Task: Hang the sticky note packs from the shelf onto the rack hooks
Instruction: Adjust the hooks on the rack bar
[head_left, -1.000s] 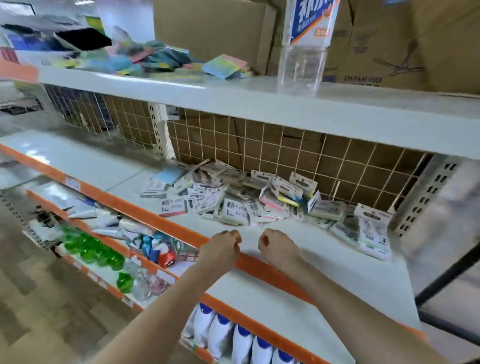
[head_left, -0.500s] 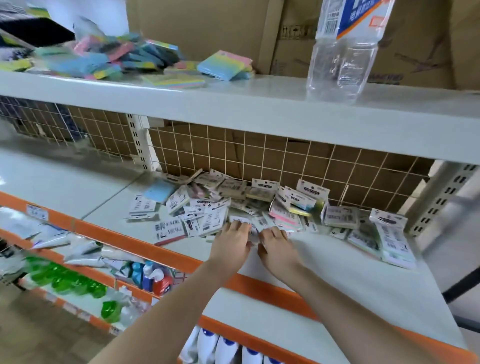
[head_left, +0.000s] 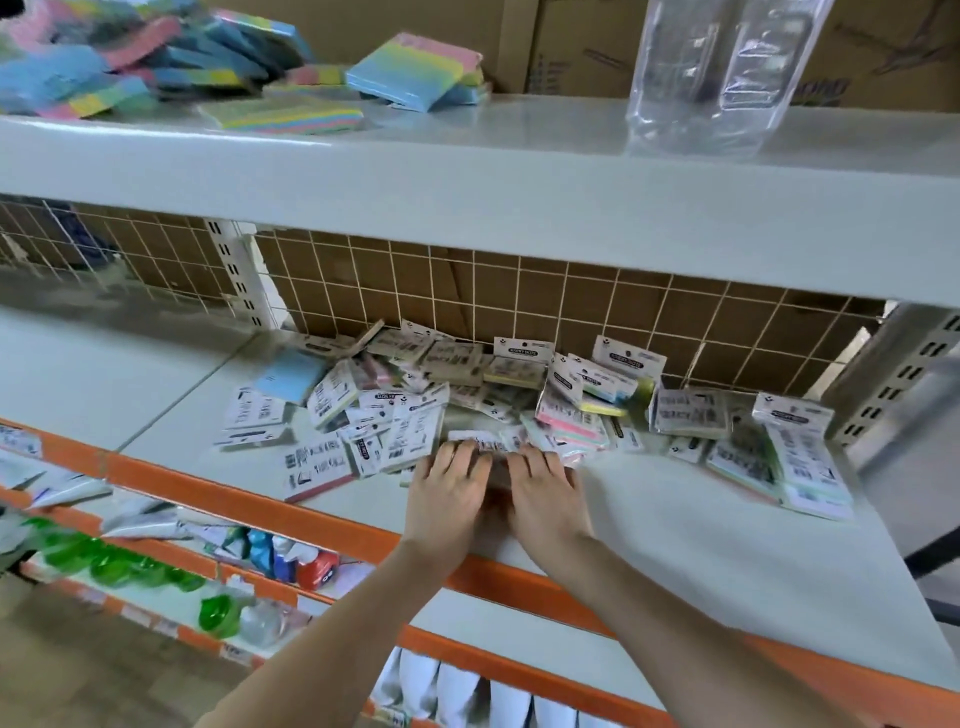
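Observation:
A loose heap of sticky note packs (head_left: 524, 395) with white header cards lies on the middle shelf (head_left: 675, 545), against the wire grid back panel (head_left: 519, 296). My left hand (head_left: 449, 486) and my right hand (head_left: 543, 488) lie side by side, palms down, at the front edge of the heap. Their fingers are fairly straight and the fingertips touch a pack (head_left: 480, 444) lying flat there. I cannot tell whether either hand has hold of it. No rack hooks are in view.
The top shelf (head_left: 467, 176) carries colourful unwrapped note pads (head_left: 415, 70) and a clear plastic bottle (head_left: 722, 73), with cardboard boxes behind. Lower shelves with orange edges (head_left: 322, 525) hold green bottles (head_left: 124, 564) and white bottles. A grey upright (head_left: 904, 364) stands at right.
Both hands went from closed fists at the shelf's orange edge forward onto the shelf, spreading out flat at the heap's front. The view moved closer and tilted up.

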